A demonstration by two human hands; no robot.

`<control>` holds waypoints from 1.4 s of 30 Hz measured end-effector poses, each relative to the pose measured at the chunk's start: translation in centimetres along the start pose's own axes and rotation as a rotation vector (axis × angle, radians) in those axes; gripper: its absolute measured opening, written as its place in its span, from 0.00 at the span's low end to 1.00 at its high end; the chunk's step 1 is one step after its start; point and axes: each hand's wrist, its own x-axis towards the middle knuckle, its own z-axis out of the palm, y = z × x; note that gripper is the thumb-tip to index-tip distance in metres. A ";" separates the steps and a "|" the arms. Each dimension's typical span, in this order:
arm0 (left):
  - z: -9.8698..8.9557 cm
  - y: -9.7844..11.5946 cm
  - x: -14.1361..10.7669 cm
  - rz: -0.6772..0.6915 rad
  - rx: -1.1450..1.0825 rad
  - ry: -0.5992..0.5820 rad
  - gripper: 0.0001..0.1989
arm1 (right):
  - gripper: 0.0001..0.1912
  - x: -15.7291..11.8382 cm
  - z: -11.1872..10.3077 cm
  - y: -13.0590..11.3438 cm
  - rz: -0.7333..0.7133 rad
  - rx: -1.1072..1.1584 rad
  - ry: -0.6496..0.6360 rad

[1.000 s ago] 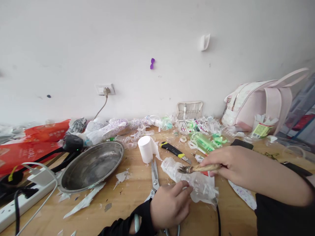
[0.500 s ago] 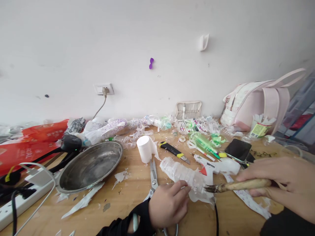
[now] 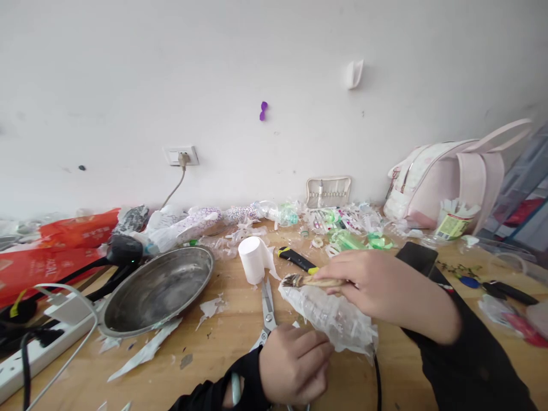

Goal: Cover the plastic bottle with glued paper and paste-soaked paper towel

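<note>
Against white wall (image 3: 214, 68) | littered wooden table (image 3: 218, 342) | right grip (image 3: 363, 279) clamped on brush (image 3: 323, 282) | left grip (image 3: 295, 362) unclear

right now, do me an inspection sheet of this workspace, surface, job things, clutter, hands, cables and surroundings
Surface: wooden table, strewn with white paper scraps.
Job's things: bottle-like form in white wrapping, lying down; brush, bristles at the form's upper left end.
Clutter: white roll, upright; scissors; utility knife; metal dish; red plastic bags.
Hands: right hand grips the brush; left hand is beside the form, contact unclear.
Cables: black cord near the form's right end; power strip at left with plugs in it.
Surroundings: pale wall with a socket; pink backpack at right.
</note>
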 end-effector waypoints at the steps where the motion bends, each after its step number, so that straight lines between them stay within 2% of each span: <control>1: 0.0 0.0 0.0 0.015 0.003 0.019 0.14 | 0.15 0.4 0.4 0.1 -0.001 -0.001 -0.012; 5: 0.2 0.0 0.0 0.021 -0.008 0.047 0.13 | 0.17 1.0 1.1 0.5 0.010 0.004 -0.056; 14: -0.1 0.0 0.2 -0.041 -0.003 -0.005 0.15 | 0.21 -0.1 -0.1 0.6 0.068 0.010 -0.103; 22: 0.1 0.0 0.1 -0.077 -0.012 -0.018 0.16 | 0.15 -1.1 -0.7 0.4 0.098 0.011 -0.145; 27: 0.4 -0.1 0.0 -0.102 -0.007 -0.050 0.15 | 0.16 -2.4 -1.0 0.6 0.106 0.016 -0.143; 33: 0.6 -0.1 -0.2 -0.117 -0.017 -0.083 0.15 | 0.15 -3.8 -2.0 0.3 0.204 -0.032 -0.177; 37: 0.5 -0.1 -0.1 -0.120 -0.021 -0.102 0.15 | 0.09 -3.7 -2.0 0.1 0.240 -0.040 -0.153; 40: 0.5 -0.1 0.0 -0.120 -0.019 -0.099 0.15 | 0.05 -3.2 -1.3 0.3 0.242 -0.068 -0.089; 42: 0.4 -0.1 0.0 -0.120 -0.020 -0.092 0.15 | 0.07 -2.6 -0.7 0.5 0.244 -0.098 -0.055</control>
